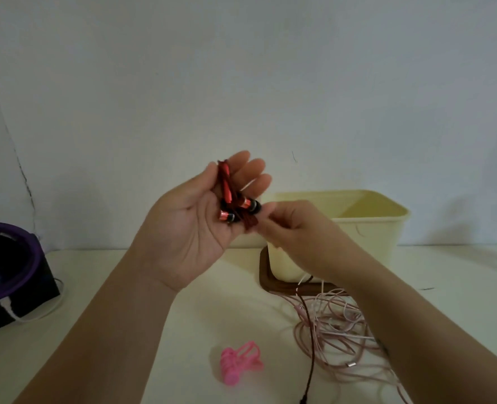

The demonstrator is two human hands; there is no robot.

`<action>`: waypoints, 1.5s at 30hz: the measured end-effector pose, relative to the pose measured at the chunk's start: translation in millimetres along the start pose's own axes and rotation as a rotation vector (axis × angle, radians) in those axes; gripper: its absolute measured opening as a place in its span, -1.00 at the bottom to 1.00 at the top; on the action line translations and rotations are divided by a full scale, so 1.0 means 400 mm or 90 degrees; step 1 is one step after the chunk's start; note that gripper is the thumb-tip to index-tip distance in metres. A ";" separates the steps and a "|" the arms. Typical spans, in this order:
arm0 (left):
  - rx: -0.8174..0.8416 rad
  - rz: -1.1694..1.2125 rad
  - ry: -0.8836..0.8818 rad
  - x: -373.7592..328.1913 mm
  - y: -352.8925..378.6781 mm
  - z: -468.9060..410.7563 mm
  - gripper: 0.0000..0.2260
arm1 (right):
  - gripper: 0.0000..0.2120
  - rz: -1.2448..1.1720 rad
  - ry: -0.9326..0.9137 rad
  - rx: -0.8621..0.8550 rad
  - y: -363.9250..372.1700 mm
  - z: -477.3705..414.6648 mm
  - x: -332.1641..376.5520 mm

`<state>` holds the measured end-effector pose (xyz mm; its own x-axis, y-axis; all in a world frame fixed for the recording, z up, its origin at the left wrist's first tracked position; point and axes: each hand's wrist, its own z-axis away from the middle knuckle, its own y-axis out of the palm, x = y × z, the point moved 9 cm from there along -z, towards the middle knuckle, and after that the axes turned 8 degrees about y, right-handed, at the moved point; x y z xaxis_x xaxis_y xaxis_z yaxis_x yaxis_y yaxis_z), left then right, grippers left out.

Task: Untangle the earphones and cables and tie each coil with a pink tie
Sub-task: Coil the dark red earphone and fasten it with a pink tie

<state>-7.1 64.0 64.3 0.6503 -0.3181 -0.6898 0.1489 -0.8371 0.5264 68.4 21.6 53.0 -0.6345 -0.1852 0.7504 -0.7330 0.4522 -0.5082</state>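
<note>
Your left hand (pixel 189 225) is raised above the table (pixel 154 316), palm up, fingers extended towards the far wall. The red earphones (pixel 226 185) lie as a folded bundle across its palm and fingers; the thumb pins the bundle against the index finger. Both earbuds rest at the base of the fingers.

Your right hand (pixel 288 225) is just right of the left hand, knuckles up. Its fingertips pinch the dark red cable end beside the earbuds.

The pink ties (pixel 240 364) lie on the table, near centre, below both hands. A tangle of pink and white cables (pixel 337 325) lies to the near right, crossed by a dark red cord (pixel 310 371). A cream box (pixel 372 228) stands on a brown tray (pixel 266 275) beyond it.
</note>
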 end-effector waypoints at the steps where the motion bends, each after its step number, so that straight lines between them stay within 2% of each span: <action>1: -0.056 -0.057 0.043 -0.014 -0.020 -0.002 -0.66 | -0.75 0.059 0.000 0.044 0.020 0.006 0.004; 3: -0.099 -0.147 0.079 -0.025 -0.046 -0.008 -0.68 | -0.78 0.138 0.005 0.132 0.047 0.019 0.010; 5: -0.113 -0.242 0.080 -0.026 -0.069 -0.007 -0.68 | -0.77 0.141 0.002 0.158 0.043 0.029 0.028; 9: -0.059 -0.537 0.020 -0.006 -0.073 0.003 -0.67 | -0.72 0.045 -0.012 0.095 -0.030 0.036 0.070; 11: -0.002 -0.608 -0.025 0.021 -0.065 0.010 -0.67 | -0.72 0.036 -0.021 0.041 -0.070 0.036 0.082; 14: 0.104 -0.559 -0.114 0.073 -0.035 0.029 -0.70 | -0.71 -0.008 -0.028 -0.093 -0.139 0.030 0.075; 17: 0.140 -0.365 -0.143 0.081 0.002 0.039 -0.67 | -0.69 -0.024 -0.017 -0.165 -0.153 0.021 0.041; 20: 0.166 -0.137 -0.099 0.048 0.044 0.032 -0.65 | -0.68 0.043 -0.006 -0.139 -0.102 0.007 0.012; 21: 0.148 -0.073 -0.074 0.035 0.050 0.026 -0.65 | -0.67 0.053 -0.002 -0.105 -0.076 0.003 0.006; 23: 0.040 -0.022 -0.003 0.008 0.022 0.007 -0.65 | -0.67 0.081 0.007 -0.020 -0.019 0.002 0.004; 25: -0.053 -0.055 0.053 -0.010 -0.015 -0.003 -0.67 | -0.70 0.135 0.019 0.060 0.026 0.008 0.006; 28: -0.072 -0.171 0.080 -0.013 -0.048 -0.010 -0.70 | -0.72 0.191 0.038 0.138 0.046 0.023 0.009; 32: -0.031 -0.509 0.063 0.007 -0.070 -0.004 -0.69 | -0.74 0.224 0.034 0.159 0.019 0.041 0.037; 35: 0.051 -0.684 -0.004 0.047 -0.054 0.008 -0.66 | -0.73 0.213 0.017 0.101 -0.028 0.040 0.056; 37: 0.078 -0.685 -0.052 0.072 -0.050 0.016 -0.66 | -0.72 0.226 0.007 0.038 -0.065 0.034 0.055; 40: 0.112 -0.602 -0.102 0.094 -0.041 0.024 -0.68 | -0.73 0.202 -0.004 -0.039 -0.094 0.022 0.038; 45: 0.069 -0.371 -0.117 0.088 -0.026 0.021 -0.72 | -0.77 0.031 -0.011 -0.047 -0.067 0.002 0.006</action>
<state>7.9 57.8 30.4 0.3452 0.1417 -0.9278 0.3582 -0.9336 -0.0093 86.4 8.4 68.0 -0.6740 -0.1752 0.7177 -0.6808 0.5246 -0.5112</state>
